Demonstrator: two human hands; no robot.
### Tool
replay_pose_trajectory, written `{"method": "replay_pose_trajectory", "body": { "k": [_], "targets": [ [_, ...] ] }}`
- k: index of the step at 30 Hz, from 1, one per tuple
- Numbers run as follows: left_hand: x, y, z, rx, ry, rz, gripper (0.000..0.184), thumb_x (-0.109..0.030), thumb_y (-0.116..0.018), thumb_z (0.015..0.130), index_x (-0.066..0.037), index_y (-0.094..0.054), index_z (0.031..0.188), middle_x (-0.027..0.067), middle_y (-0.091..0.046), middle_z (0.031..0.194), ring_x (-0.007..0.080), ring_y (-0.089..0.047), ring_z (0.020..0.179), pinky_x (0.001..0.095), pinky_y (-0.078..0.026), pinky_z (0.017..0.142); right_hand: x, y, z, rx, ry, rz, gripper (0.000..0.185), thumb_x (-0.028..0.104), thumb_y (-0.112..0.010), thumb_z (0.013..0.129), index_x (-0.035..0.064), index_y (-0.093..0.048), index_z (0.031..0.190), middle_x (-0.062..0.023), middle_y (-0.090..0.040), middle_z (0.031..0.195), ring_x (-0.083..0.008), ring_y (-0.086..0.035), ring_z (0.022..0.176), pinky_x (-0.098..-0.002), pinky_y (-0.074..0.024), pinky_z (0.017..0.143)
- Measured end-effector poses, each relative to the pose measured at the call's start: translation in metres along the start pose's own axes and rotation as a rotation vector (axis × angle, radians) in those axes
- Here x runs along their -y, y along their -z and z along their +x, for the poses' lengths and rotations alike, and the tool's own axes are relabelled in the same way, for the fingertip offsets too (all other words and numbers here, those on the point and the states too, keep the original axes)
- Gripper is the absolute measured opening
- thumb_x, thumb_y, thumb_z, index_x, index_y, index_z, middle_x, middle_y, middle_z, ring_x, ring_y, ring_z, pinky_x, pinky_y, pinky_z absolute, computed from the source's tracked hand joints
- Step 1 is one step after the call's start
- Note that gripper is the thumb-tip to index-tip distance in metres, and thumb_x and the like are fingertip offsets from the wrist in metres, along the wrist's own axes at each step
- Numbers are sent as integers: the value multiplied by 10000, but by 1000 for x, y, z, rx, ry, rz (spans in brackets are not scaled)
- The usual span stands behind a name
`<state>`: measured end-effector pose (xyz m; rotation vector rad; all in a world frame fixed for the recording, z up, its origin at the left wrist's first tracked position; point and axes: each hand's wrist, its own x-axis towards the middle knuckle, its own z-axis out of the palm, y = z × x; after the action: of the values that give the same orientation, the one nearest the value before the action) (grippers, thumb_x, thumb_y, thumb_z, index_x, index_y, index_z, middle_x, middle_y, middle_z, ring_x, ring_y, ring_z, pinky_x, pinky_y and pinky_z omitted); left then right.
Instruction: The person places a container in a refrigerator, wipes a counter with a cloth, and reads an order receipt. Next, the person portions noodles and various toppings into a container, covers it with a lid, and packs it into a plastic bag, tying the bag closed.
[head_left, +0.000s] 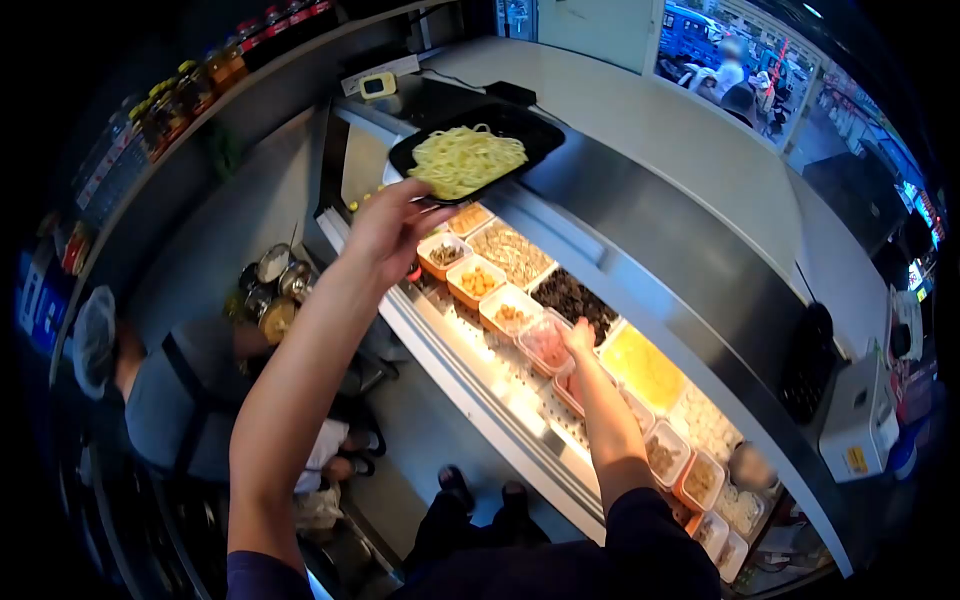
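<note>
My left hand (385, 230) is closed on the near edge of a black tray (545, 140). Pale yellow noodles (468, 160) lie heaped in that tray, which is held up over the far side of a lit food counter. Further right, my right hand (580, 342) reaches down to a tub of pink food slices (545, 342). The fingers of this hand are small and partly hidden, so their grip is unclear. Just beyond it is a bin of dark, crinkled food (575, 303), and to the right lies a bin of yellow shreds (642, 366).
More tubs (475, 281) line the counter's near side. A raised metal ledge (640, 220) runs along its far side. At left, a person in grey (190, 400) bends near metal pots (280, 275). Bottles stand on a shelf (270, 75); a white machine (858, 420) is at right.
</note>
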<state>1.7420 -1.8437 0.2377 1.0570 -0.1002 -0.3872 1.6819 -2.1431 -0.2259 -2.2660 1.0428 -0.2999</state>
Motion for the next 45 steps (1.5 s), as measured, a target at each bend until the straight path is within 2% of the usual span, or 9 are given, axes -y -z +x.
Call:
{"method": "replay_pose_trajectory", "body": {
  "k": [3,9,16,20,23,26,29,41,45],
  "targets": [
    [-6,-11,75,44,76,-46,246,-8,-583,925,137,-509,1109,213,-581,1058,275,-687,869,318,-643,842,10,4,29,521,-77,-29,625,500,-741,752,-25,-704,1088,-264,-593,1292,-449,-561,1192,-475,-483,965],
    [-3,-4,120,186,303,15,213,-128,-651,946,-57,-477,1045,145,-521,1072,254,-610,1022,405,-596,901,71,79,-56,-264,779,-144,134,71,-714,747,17,-596,716,-179,-640,995,-380,-611,963,-460,-487,862],
    [18,61,143,571,328,-58,421,-123,-625,941,-75,-428,1310,106,-525,1137,162,-591,1047,325,-574,816,121,113,-130,-373,482,-80,165,-10,-684,735,21,-535,673,-144,-639,878,-326,-631,884,-407,-504,794],
    [122,122,134,929,-181,535,122,-100,-688,881,-47,-637,979,93,-649,917,178,-672,726,305,-552,605,163,102,-144,-508,196,-92,163,19,-626,814,-11,-549,674,-126,-632,805,-264,-633,804,-352,-497,733],
    [199,129,111,855,-671,854,265,-216,-764,789,-74,-644,978,121,-664,953,270,-647,989,361,-543,780,157,77,-135,-681,94,68,189,94,-594,888,13,-607,718,-66,-589,718,-173,-567,688,-303,-452,643],
    [242,121,104,763,-824,1038,339,-213,-770,769,-70,-638,1046,133,-651,1028,291,-605,1073,394,-496,897,148,61,-134,-607,-522,799,149,175,-656,906,35,-650,856,-3,-609,780,-122,-563,705,-275,-448,649],
    [290,129,115,996,-542,1102,476,-264,-776,765,-58,-617,1163,154,-606,1160,300,-597,1069,422,-467,946,155,58,-138,-588,-593,836,159,191,-665,913,34,-654,892,-1,-615,796,-104,-563,716,-268,-453,666],
    [280,119,131,906,-573,796,180,-123,-621,834,-67,-704,984,110,-679,881,282,-625,1011,413,-507,811,198,67,-130,-498,-398,1020,162,132,-602,995,30,-622,870,-32,-640,838,-107,-594,745,-222,-470,639],
    [276,128,152,1039,-319,761,105,-93,-646,840,-93,-718,916,103,-692,895,299,-630,980,417,-475,870,202,79,-142,-428,157,522,193,74,-751,852,8,-626,982,-73,-669,947,-158,-610,851,-316,-499,689]
  ]
}}
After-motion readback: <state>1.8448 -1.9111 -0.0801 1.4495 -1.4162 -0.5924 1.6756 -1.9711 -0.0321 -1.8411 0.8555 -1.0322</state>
